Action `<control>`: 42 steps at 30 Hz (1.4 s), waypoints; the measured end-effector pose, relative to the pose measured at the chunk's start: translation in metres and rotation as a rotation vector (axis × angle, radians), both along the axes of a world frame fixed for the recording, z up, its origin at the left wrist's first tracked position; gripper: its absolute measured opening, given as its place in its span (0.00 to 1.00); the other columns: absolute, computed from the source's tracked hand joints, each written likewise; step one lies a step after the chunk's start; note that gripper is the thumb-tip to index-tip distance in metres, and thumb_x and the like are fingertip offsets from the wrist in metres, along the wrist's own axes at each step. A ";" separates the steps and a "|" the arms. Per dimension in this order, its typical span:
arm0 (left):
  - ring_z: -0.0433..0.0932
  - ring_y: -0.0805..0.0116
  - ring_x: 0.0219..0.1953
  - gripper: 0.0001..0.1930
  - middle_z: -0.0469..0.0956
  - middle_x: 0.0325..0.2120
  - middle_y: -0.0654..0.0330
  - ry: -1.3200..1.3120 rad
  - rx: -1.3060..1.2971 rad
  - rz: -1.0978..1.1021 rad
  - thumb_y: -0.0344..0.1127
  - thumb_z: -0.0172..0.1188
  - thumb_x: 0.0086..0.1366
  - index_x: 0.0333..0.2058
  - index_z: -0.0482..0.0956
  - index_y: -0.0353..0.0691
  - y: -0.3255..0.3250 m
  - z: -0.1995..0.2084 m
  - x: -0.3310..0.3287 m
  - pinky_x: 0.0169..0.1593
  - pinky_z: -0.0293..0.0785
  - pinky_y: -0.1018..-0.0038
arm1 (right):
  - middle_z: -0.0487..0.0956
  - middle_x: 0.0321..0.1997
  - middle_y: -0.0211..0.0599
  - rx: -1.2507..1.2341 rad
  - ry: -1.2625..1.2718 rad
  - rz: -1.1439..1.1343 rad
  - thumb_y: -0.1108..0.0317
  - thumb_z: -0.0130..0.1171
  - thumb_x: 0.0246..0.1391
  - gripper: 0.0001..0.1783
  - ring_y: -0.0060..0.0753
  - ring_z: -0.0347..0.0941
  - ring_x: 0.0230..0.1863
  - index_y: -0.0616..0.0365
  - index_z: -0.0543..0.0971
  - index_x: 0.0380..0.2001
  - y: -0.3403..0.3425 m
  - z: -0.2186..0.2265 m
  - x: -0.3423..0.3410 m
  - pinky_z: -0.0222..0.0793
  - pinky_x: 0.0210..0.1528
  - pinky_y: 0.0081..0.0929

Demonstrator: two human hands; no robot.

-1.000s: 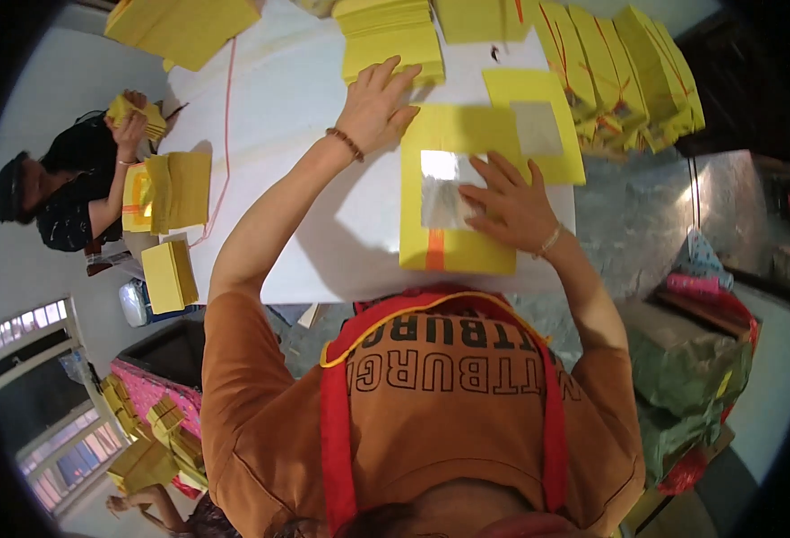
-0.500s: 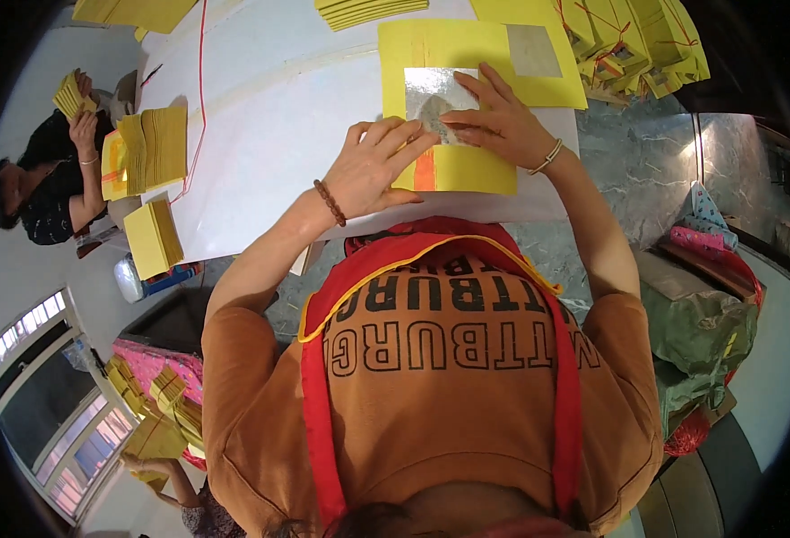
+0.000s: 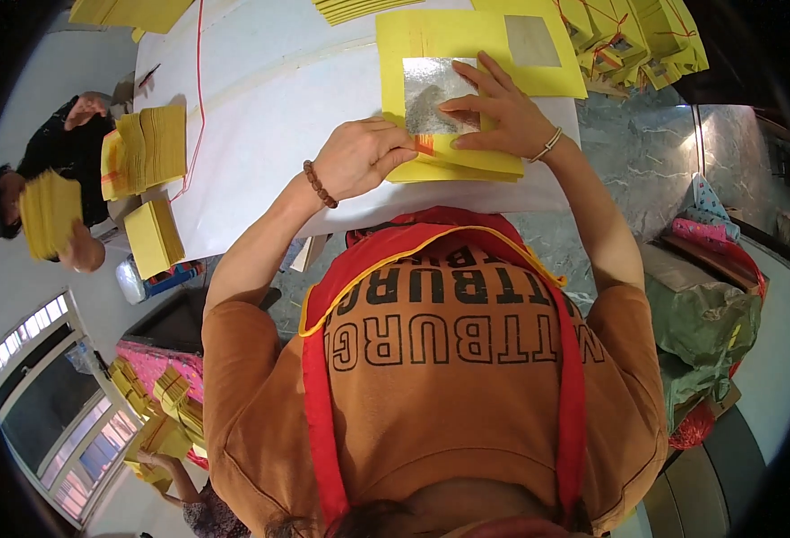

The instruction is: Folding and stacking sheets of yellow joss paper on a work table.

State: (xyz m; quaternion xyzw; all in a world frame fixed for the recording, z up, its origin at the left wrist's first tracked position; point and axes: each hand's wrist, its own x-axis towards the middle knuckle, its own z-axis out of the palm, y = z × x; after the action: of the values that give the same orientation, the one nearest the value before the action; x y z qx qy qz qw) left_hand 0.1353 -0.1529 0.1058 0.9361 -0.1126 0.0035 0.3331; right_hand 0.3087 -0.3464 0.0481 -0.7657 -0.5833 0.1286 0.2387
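On the white table in front of me lies a stack of yellow paper sheets (image 3: pixel 467 163), with a square of silver foil (image 3: pixel 422 103) on top. An orange mark shows on the paper below the foil. My left hand (image 3: pixel 364 157), a beaded bracelet at its wrist, is curled at the stack's left edge; thumb and forefinger pinch the yellow paper there. Spread over the right side of the foil is my right hand (image 3: pixel 498 108), its fingers apart and the fingertips resting on the foil or just above it. A second yellow sheet with a dull grey square (image 3: pixel 534 41) lies behind at the right.
Yellow paper bundles (image 3: pixel 157 148) stand at the table's left edge, where a co-worker holds another bundle (image 3: pixel 50 215). A red string (image 3: pixel 200 90) crosses the white table (image 3: pixel 278 117). Tied yellow bundles (image 3: pixel 637 36) fill the far right. Another person's arm (image 3: pixel 180 475) shows lower left.
My left hand has drawn back left off the foil and curled at the paper's edge. My right hand stays over the foil. The co-worker's bundle has moved nearer.
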 end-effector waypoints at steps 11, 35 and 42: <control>0.74 0.64 0.23 0.07 0.76 0.21 0.56 0.150 -0.100 0.050 0.32 0.55 0.56 0.27 0.76 0.34 0.003 -0.001 0.002 0.28 0.69 0.72 | 0.53 0.67 0.30 -0.002 -0.018 -0.008 0.39 0.61 0.38 0.26 0.43 0.36 0.70 0.26 0.76 0.45 0.001 0.003 -0.002 0.45 0.65 0.47; 0.67 0.71 0.48 0.27 0.71 0.47 0.61 0.084 -0.535 0.043 0.40 0.62 0.54 0.53 0.68 0.43 0.036 -0.026 0.004 0.52 0.61 0.71 | 0.65 0.61 0.30 0.125 0.526 0.216 0.65 0.54 0.52 0.17 0.40 0.39 0.69 0.48 0.76 0.47 -0.011 0.000 0.023 0.36 0.68 0.39; 0.69 0.64 0.39 0.23 0.72 0.45 0.63 -0.227 0.265 0.126 0.30 0.55 0.54 0.50 0.73 0.58 0.027 -0.046 0.017 0.44 0.63 0.69 | 0.66 0.60 0.20 0.078 0.151 0.239 0.67 0.56 0.49 0.21 0.38 0.49 0.66 0.42 0.74 0.50 -0.015 0.008 0.019 0.39 0.67 0.41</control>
State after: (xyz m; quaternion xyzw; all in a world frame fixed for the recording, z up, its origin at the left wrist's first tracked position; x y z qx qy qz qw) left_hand 0.1522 -0.1261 0.0595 0.9706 -0.0899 0.1153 0.1911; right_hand 0.3280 -0.3617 0.0558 -0.6690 -0.6553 0.1909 0.2943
